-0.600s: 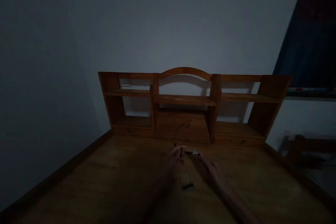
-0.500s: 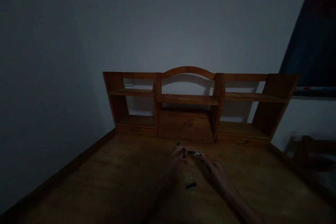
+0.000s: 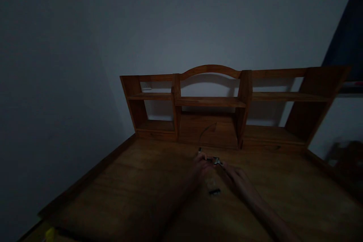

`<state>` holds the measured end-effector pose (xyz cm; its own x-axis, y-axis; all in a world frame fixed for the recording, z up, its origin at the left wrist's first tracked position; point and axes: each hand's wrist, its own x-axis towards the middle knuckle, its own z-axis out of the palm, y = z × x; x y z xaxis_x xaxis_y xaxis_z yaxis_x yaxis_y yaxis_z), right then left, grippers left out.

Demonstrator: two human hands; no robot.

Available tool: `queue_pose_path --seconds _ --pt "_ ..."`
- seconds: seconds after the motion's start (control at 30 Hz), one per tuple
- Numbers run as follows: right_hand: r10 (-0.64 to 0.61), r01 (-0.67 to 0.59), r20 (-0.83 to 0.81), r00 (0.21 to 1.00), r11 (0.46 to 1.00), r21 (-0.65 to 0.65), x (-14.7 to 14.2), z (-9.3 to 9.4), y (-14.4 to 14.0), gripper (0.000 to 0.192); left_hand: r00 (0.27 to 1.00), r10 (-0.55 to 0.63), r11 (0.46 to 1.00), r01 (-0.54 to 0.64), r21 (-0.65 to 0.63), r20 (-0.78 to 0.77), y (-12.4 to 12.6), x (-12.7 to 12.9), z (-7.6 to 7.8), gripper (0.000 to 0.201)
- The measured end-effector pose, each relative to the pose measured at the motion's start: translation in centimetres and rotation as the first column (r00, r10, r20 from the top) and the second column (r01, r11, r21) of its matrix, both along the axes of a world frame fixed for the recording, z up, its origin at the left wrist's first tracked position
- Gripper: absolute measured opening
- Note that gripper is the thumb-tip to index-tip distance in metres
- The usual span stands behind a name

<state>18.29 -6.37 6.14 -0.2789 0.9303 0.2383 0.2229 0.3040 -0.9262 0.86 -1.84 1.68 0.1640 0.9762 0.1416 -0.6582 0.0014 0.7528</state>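
Note:
My left hand (image 3: pixel 202 163) is closed on a small dark, slim piece (image 3: pixel 200 149), whose end pokes out above the fingers. A thin dark curved line (image 3: pixel 206 129), perhaps a wire, rises from near that end across the back panel. My right hand (image 3: pixel 236 176) grips a small metal hand tool (image 3: pixel 217 161) with a shiny head; dim light hides its exact kind. The tool's head meets the dark piece at my left fingertips. Below the hands, a small clear packet with a black end (image 3: pixel 214 191) lies on the table.
A wooden shelf unit (image 3: pixel 210 101) with open compartments stands at the back of the wooden tabletop (image 3: pixel 113 193), against a pale wall. A raised edge (image 3: pixel 87 174) runs along the left side. Something yellow (image 3: pixel 50 234) shows at the bottom left. A dark board (image 3: pixel 347 38) hangs at right.
The view has shifted, so the shelf sits further right and a yellow thing shows at lower left. The tool's head has come closer to my left fingers.

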Motion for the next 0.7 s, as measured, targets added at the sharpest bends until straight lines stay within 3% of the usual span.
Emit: queue_pose_path --seconds 0.23,0.43,0.7 --pt "-0.017 0.018 0.015 1.000 0.998 -0.063 -0.4 -0.5 -0.1 0.049 0.989 0.075 0.988 -0.057 0.145 -0.123 -0.1 -0.2 0.4 0.023" --pt "-0.046 0.046 0.017 0.999 0.999 -0.021 -0.6 -0.9 0.2 0.050 0.981 0.092 0.992 -0.076 0.100 -0.173 -0.3 -0.1 0.6 0.022" --pt "-0.071 0.071 0.016 0.997 0.997 0.004 -0.5 -1.5 0.7 0.052 0.978 -0.045 0.971 0.090 0.220 -0.202 -1.0 -0.6 1.1 0.031"
